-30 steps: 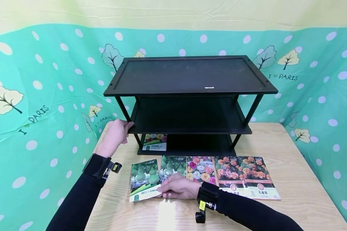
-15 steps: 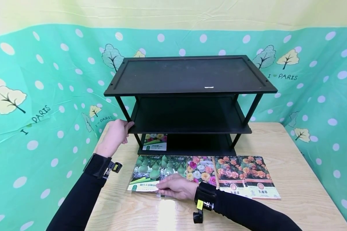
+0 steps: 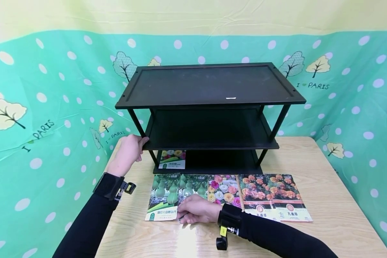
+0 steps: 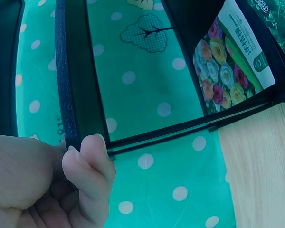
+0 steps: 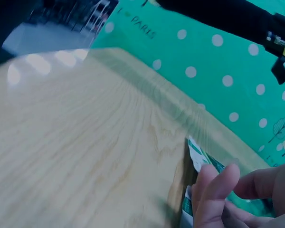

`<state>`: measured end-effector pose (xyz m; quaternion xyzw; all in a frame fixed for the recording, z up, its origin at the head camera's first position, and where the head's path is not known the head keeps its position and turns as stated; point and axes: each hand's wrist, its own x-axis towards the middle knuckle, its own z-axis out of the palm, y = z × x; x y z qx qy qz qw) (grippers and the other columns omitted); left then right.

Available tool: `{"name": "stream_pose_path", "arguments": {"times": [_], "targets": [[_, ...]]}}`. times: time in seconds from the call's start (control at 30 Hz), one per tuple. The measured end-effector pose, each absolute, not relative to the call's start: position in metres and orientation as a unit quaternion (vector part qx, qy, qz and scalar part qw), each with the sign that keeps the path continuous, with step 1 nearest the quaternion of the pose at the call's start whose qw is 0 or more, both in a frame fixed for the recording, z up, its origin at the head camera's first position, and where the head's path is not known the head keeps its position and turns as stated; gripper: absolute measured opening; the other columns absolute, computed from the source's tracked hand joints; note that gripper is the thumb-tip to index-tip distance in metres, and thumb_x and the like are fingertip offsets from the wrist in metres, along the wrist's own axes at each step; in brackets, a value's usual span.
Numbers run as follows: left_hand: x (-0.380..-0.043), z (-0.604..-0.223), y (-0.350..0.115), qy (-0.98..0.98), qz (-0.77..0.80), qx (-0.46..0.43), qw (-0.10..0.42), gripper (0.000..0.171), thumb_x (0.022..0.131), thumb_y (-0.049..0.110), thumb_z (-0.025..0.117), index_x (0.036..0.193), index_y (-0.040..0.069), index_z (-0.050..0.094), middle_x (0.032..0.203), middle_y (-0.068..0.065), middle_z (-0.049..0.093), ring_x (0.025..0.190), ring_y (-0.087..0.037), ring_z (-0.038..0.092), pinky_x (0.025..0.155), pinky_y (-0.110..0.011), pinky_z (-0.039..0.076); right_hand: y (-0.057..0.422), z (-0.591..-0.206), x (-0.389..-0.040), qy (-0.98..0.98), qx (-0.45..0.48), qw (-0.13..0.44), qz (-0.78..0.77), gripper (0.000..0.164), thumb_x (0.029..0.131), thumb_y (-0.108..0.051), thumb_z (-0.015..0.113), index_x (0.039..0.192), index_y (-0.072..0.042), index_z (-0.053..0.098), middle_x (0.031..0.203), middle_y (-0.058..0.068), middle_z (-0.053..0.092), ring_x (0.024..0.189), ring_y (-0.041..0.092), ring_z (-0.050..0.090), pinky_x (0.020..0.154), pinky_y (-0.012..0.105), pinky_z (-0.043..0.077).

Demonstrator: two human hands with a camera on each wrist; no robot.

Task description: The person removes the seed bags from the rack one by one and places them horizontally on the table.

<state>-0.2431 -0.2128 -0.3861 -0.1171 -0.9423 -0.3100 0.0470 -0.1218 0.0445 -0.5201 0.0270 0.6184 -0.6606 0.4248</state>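
Note:
My left hand point(image 3: 127, 152) grips the left front corner of the middle tier of a black three-tier shelf point(image 3: 209, 86); in the left wrist view its fingers point(image 4: 92, 166) curl round the dark edge. My right hand point(image 3: 198, 210) pinches the lower right corner of the leftmost gourd seed packet point(image 3: 162, 197), on the table before the shelf. In the right wrist view the packet's edge point(image 5: 197, 154) tilts up slightly beside the fingers. A second gourd packet point(image 3: 193, 184) lies next to it, partly hidden by the right hand.
Further right lie a packet with mixed roses-like blooms point(image 3: 224, 190) and two orange-flower packets point(image 3: 256, 193). Another flower packet point(image 3: 172, 159) lies at the left of the bottom tier. A dotted green cloth point(image 3: 51, 143) surrounds the wooden table point(image 3: 322, 200).
The leftmost gourd packet has gone from slanted to straight, first shifting toward the shelf, then slightly back toward me. My right hand moved with it; the left kept its hold on the shelf.

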Motion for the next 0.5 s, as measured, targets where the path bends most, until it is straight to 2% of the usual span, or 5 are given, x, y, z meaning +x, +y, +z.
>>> {"name": "stream_pose_path", "arguments": {"times": [0.17,0.3,0.43,0.5], "targets": [[-0.242,-0.387,-0.213,-0.943,-0.308,-0.116,0.046,0.030,0.109,0.012,0.051,0.105,-0.005,0.075,0.050,-0.004,0.054,0.041,-0.014,0.056,0.043,-0.026,0.043,0.044,-0.515,-0.120,0.687,-0.007,0.389,-0.613,0.017,0.097,-0.008,0.064,0.100,0.007,0.072,0.093,0.022,0.076,0.048,0.004,0.060,0.040,0.013,0.042],[-0.243,-0.388,-0.213,-0.943,-0.308,-0.118,0.050,0.032,0.110,0.013,0.052,0.094,-0.003,0.075,0.050,-0.004,0.053,0.041,-0.014,0.056,0.043,-0.026,0.044,0.043,-0.511,-0.119,0.741,-0.037,0.348,-0.573,0.016,0.096,-0.008,0.066,0.093,0.005,0.075,0.084,0.020,0.076,0.045,0.006,0.057,0.039,0.016,0.042],[-0.244,-0.389,-0.212,-0.942,-0.312,-0.115,0.053,0.040,0.110,0.016,0.052,0.075,0.002,0.067,0.050,-0.004,0.052,0.041,-0.015,0.056,0.044,-0.026,0.045,0.045,-0.507,-0.124,0.774,-0.070,0.316,-0.544,0.016,0.097,-0.010,0.067,0.094,0.002,0.077,0.081,0.016,0.076,0.049,0.009,0.060,0.042,0.019,0.044],[-0.244,-0.389,-0.212,-0.940,-0.316,-0.114,0.053,0.040,0.110,0.016,0.052,0.075,0.003,0.066,0.051,-0.004,0.052,0.041,-0.016,0.056,0.044,-0.027,0.045,0.047,-0.505,-0.129,0.784,-0.083,0.302,-0.536,0.016,0.098,-0.011,0.066,0.096,0.001,0.077,0.081,0.015,0.076,0.051,0.010,0.061,0.043,0.020,0.044]]}}
